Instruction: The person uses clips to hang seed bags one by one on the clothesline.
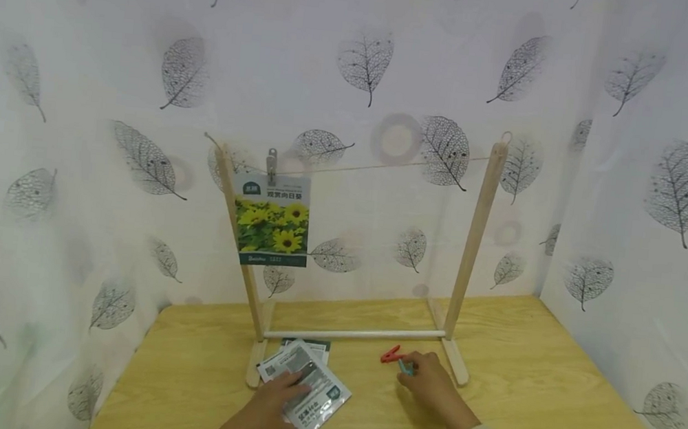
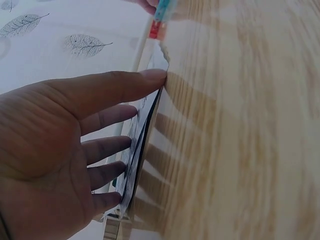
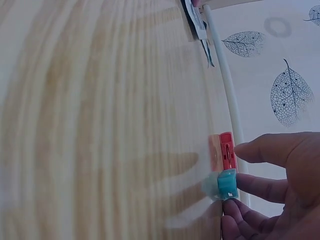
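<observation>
On the wooden table (image 1: 522,370), just in front of the little wooden rack (image 1: 471,254), the right hand (image 1: 430,382) is pinching a blue clip (image 1: 407,367) with its fingertips. A red clip (image 1: 390,355) is lying right next to it, touching the blue one. The left hand (image 1: 269,407) is resting flat, fingers straight, on a pile of seed packets (image 1: 317,391) near the rack's left foot. Another seed packet with sunflowers (image 1: 273,225) is hanging from the rack's string (image 1: 386,167) by a peg (image 1: 271,166).
</observation>
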Available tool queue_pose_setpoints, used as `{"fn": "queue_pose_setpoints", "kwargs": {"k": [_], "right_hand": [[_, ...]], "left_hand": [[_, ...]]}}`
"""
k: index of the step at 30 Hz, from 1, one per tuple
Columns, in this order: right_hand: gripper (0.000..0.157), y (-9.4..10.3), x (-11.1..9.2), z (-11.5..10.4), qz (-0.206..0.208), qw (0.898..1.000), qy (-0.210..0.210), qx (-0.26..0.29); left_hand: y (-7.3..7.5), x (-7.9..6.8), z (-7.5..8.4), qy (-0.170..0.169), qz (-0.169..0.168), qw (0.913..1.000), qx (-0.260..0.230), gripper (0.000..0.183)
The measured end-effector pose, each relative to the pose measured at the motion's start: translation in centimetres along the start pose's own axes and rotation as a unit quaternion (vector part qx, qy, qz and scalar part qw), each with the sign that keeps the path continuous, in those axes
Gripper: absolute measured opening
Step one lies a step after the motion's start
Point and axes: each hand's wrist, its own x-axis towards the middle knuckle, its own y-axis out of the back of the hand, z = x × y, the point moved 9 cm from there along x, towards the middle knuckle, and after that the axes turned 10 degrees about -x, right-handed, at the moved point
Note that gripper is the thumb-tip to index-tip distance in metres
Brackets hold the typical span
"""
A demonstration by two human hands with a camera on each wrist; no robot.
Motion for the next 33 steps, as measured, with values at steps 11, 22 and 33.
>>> {"fn": "queue_pose_setpoints", "kwargs": {"k": [11, 22, 33], "right_hand": [[0.019, -0.5, 0.3, 0.2, 0.030, 0.999, 0.005, -0.038], [0.011, -0.2, 0.1, 0.3, 0.035, 0.997, 0.006, -0.065], [0.013, -0.3, 0.2, -0.1, 0.040, 0.996, 0.024, -0.073]], "left_hand": [[-0.1, -0.5, -0.3, 0.032, 0.007, 0.9994, -0.015, 0.089], [-0.1, -0.1, 0.7, -0.027, 0.046, 0.9981, 0.029, 0.095], [0.0, -0.2, 1.7, -0.021, 0.048, 0.9975, 0.047, 0.089]]}}
